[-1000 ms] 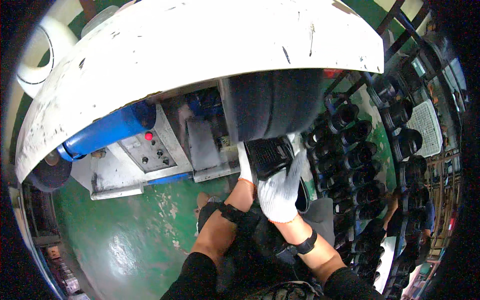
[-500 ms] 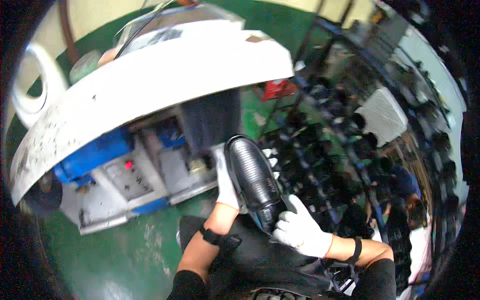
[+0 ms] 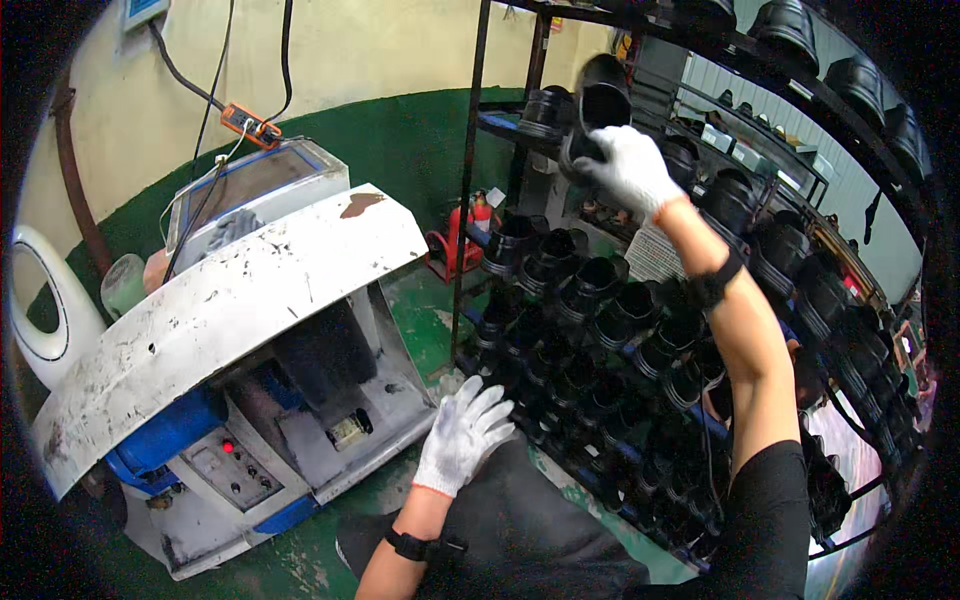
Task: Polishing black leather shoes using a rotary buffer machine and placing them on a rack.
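My right hand, in a white knit glove, is raised at a rack shelf with its fingers closed on a black shoe. That shoe is tilted, its opening facing me, and is slightly blurred. Another black shoe stands on the shelf just left of it. My left hand, also gloved in white, hangs over my dark apron with fingers spread and nothing in them. It is near the right corner of a white machine.
The black metal rack carries many black shoes on several tiers. A red fire extinguisher stands behind its left post. The machine has a worn white hood; an orange power strip hangs above on cables.
Both hands held a black shoe, sole up, before me; now my left hand is off it. My right hand has gone up to the rack with a shoe, and the view has turned right.
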